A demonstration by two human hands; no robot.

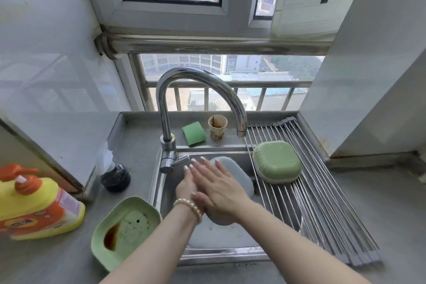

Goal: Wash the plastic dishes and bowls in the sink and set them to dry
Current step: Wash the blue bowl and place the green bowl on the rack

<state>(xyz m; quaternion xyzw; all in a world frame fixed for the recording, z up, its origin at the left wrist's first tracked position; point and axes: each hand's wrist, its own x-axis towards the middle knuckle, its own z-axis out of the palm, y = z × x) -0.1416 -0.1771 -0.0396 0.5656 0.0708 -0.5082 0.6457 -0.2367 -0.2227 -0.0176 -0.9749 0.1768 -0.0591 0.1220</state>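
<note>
A grey plastic dish lies upside down in the steel sink. My right hand lies flat across its back with fingers straight. My left hand, a pearl bracelet on the wrist, sits partly under the right hand, fingers extended toward the tap lever. A green bowl rests upside down, wet, on the roll-up drying rack over the sink's right side. Another green dish with brown sauce in it stands on the counter left of the sink.
The curved faucet arches over the sink. A green sponge and a stained paper cup sit on the back ledge. A yellow-orange detergent bottle and a dark bottle stand at left.
</note>
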